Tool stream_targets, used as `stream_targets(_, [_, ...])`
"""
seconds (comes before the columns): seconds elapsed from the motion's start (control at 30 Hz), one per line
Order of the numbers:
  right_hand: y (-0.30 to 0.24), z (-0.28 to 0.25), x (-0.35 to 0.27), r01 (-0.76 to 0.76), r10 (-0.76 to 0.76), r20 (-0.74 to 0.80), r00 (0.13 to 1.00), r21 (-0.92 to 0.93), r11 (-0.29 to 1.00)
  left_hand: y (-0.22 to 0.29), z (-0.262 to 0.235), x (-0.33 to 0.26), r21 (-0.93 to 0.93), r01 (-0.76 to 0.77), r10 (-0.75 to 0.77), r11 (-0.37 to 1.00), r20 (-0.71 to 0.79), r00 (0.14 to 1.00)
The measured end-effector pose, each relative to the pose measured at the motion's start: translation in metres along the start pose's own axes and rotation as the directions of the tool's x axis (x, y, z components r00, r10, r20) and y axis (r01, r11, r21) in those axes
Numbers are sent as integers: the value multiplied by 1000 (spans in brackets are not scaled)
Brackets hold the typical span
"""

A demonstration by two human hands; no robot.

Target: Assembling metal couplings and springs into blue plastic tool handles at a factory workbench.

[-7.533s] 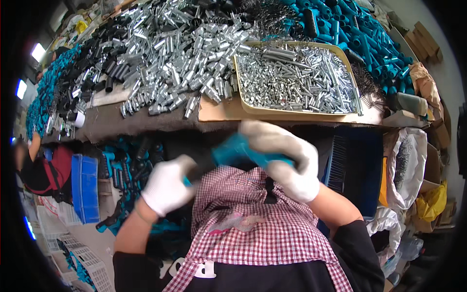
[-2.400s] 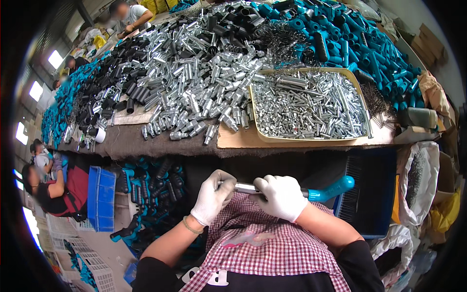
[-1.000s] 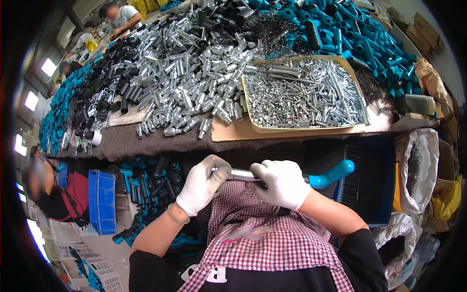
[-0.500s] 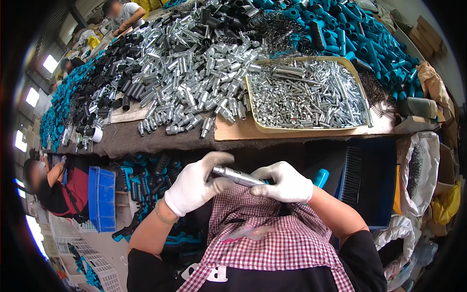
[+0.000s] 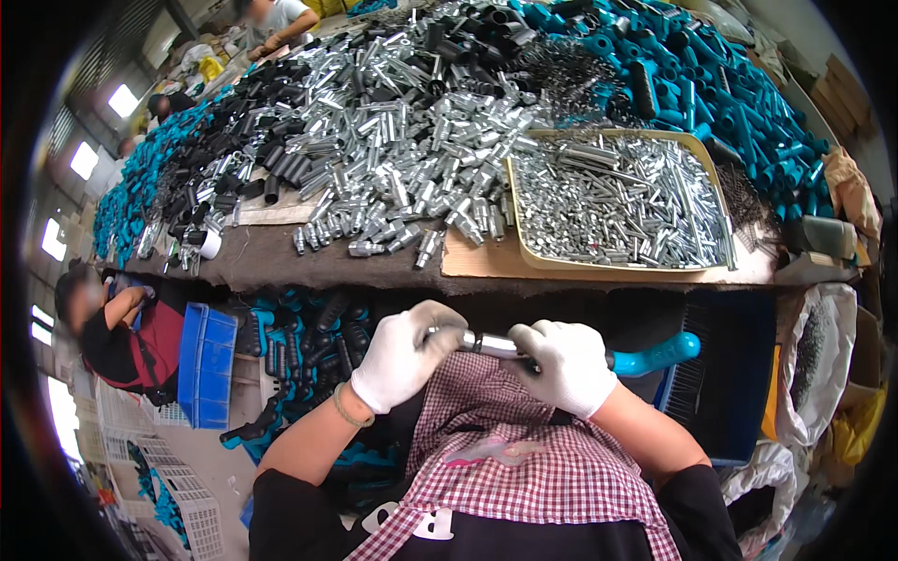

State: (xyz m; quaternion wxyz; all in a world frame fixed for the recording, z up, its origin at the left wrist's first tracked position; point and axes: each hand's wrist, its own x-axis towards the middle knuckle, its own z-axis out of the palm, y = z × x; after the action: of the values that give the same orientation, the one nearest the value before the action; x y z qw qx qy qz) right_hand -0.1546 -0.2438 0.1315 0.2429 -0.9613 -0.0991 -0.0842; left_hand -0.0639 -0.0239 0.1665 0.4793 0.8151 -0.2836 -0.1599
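Above my lap I hold a tool with a silver metal tube (image 5: 499,346) and a teal handle (image 5: 659,356) level between both hands. My left hand (image 5: 404,360), in a white glove, has its fingers closed round the tube's left end. My right hand (image 5: 569,365), gloved in white too, grips the tool near the middle, thumb and fingers on the tube. The handle sticks out to the right past the glove. The fingers hide the tube's left tip and the part where handle and tube meet.
Ahead, a bench bears piled silver fittings (image 5: 412,178), black sleeves and teal handles (image 5: 739,122). A cream tray (image 5: 617,266) holds small pins. Below are a blue crate (image 5: 207,365), teal-and-black tools (image 5: 299,346), a dark blue bin with a brush (image 5: 725,374) and white sacks (image 5: 818,365). Other people work at left.
The teal handle now shows far more to the right of my right hand. My left fingers have closed further over the tube's end. The whole view has shifted slightly.
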Motion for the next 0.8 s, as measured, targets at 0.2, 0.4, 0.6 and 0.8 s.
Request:
stream_targets(0.2, [18, 15, -5, -91, 104, -71, 992, 172, 981, -42, -67, 43, 373, 57, 151, 926, -502, 851])
stream_targets(0.4, [7, 15, 1, -64, 75, -45, 996, 214, 975, -75, -107, 111, 788, 220, 238, 575, -418, 877])
stream_targets(0.6, [14, 17, 1, -86, 105, -49, 993, 292, 953, -61, -86, 165, 820, 10, 326, 572, -239, 915])
stream_targets(0.8, [8, 17, 14, -44, 77, -86, 993, 329, 943, -35, -73, 212, 829, 114, -11, 548, -128, 992])
